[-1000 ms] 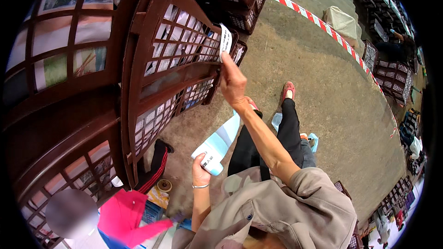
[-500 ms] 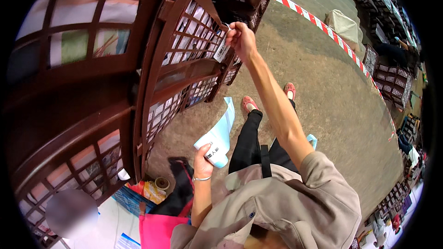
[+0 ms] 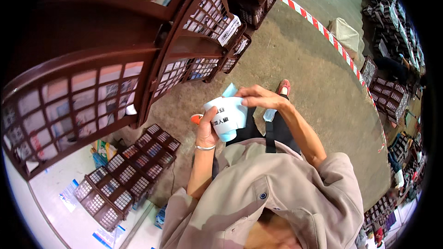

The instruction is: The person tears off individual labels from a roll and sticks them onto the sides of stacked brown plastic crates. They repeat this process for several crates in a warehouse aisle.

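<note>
My left hand is closed around a roll of white labels with a light-blue backing and dark print, held in front of my waist. A short blue strip of backing sticks up behind the roll. My right hand reaches over the roll's upper right edge, thumb and fingers closed on it; the fingertips are partly hidden. A white printed label sits at the corner of a brown lattice crate, ahead of my hands and to the left.
Brown plastic crates filled with packets stand stacked along my left. More crates stand at the lower left. A red-and-white tape crosses the concrete floor on the right, with a pale covered bundle behind it.
My right hand has come back from the crate's label to the roll. My left hand has raised the roll, and its hanging strip looks shorter. The view has shifted, showing crates at lower left.
</note>
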### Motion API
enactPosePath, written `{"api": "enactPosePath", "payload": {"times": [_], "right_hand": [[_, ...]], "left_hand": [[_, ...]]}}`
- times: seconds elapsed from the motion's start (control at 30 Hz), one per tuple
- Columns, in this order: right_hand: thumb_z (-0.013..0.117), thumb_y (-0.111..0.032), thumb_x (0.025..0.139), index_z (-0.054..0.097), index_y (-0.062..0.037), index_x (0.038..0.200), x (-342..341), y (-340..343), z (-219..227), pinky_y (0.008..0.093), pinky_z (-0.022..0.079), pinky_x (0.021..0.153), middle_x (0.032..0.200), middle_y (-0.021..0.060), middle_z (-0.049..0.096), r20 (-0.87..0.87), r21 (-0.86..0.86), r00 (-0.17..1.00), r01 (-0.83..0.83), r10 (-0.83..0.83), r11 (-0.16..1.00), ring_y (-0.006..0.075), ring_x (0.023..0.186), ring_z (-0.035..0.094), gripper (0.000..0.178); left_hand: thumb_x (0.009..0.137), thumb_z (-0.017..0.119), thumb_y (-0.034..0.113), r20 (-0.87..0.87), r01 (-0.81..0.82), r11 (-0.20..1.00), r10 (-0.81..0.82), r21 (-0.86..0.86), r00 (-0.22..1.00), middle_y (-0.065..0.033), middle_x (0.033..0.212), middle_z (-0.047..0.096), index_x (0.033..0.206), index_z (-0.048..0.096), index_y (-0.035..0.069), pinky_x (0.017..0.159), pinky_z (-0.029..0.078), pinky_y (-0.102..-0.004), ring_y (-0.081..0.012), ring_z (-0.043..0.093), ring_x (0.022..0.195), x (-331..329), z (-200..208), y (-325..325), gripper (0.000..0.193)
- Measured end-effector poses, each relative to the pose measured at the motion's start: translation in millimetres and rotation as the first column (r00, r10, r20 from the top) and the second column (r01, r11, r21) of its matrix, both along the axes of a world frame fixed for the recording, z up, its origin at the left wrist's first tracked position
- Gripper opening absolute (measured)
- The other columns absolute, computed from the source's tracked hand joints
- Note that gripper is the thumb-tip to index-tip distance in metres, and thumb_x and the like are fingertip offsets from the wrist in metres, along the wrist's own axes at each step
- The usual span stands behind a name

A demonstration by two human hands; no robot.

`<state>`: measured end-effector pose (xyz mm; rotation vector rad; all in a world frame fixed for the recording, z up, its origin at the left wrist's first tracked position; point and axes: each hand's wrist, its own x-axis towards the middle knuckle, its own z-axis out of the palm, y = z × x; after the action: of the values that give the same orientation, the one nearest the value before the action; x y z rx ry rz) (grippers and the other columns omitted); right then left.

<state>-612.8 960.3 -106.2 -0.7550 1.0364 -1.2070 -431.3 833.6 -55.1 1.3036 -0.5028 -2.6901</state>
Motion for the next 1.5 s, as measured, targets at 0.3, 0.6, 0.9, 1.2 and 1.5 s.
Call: {"api": "enactPosePath", "payload": {"times": [0.3, 0.6, 0.9, 1.2, 1.5], "right_hand": [[0.048, -0.018, 0.075, 0.046, -0.0061, 0.064, -36, 59, 50, 0.0218, 0.032, 0.057, 0.062, -0.006, 0.042, 0.169, 0.079, 0.931, 0.313, -0.323, 0.946, 0.0047, 0.061, 0.039, 0.016], [0.047, -0.017, 0.071, 0.04, -0.0063, 0.058, -56, 95, 87, 0.024, 0.026, 0.052, 0.059, -0.0046, 0.036, 0.032, 0.124, 0.915, 0.395, -0.402, 0.91, 0.0068, 0.057, 0.033, 0.018], [0.061, -0.016, 0.073, 0.063, -0.0056, 0.085, -37, 99, 74, 0.0319, 0.046, 0.073, 0.08, 0.0109, 0.062, -0.933, -0.076, 0.197, 0.71, -0.302, 0.7, 0.0253, 0.076, 0.06, 0.016], [0.066, -0.012, 0.077, 0.061, 0.0011, 0.089, 46, 51, 109, 0.0236, 0.046, 0.058, 0.073, 0.0056, 0.059, -0.57, 0.067, 0.705, 0.551, -0.422, 0.832, 0.0105, 0.063, 0.055, 0.019], [0.062, -0.006, 0.08, 0.062, 0.0037, 0.094, 62, 55, 94, 0.0238, 0.049, 0.069, 0.083, 0.0061, 0.065, -0.377, 0.107, 0.737, 0.636, -0.561, 0.764, 0.0095, 0.075, 0.06, 0.017]], "left_hand": [[0.073, 0.07, 0.033, -0.543, 0.195, 0.98, -0.177, -0.025, 0.821, -0.0141, 0.139, 0.033, 0.134, 0.031, -0.002, 0.1, 0.038, -0.0401, -0.0269, 0.042, 0.122, -22, 18, 28, 0.08], [0.084, 0.053, 0.045, -0.5, 0.013, 0.968, 0.117, 0.249, 0.858, -0.0111, 0.131, 0.043, 0.126, 0.044, 0.013, 0.099, 0.037, -0.0455, -0.0291, 0.039, 0.123, -17, 4, 54, 0.054], [0.072, 0.066, 0.01, -0.187, 0.106, 0.993, -0.112, -0.041, 0.976, -0.008, 0.098, 0.062, 0.11, 0.053, 0.002, 0.078, 0.051, -0.031, -0.0175, 0.062, 0.087, -15, 20, 42, 0.041], [0.072, 0.067, 0.01, -0.035, 0.124, 0.939, -0.143, -0.32, 0.989, -0.0035, 0.097, 0.06, 0.109, 0.053, 0.005, 0.074, 0.049, -0.0267, -0.0127, 0.059, 0.083, -20, 36, 51, 0.04], [0.069, 0.066, 0.01, -0.23, 0.073, 0.991, -0.097, -0.109, 0.968, -0.0035, 0.101, 0.055, 0.116, 0.047, 0.007, 0.087, 0.045, -0.0326, -0.0173, 0.056, 0.094, -16, 33, 56, 0.051]]}}
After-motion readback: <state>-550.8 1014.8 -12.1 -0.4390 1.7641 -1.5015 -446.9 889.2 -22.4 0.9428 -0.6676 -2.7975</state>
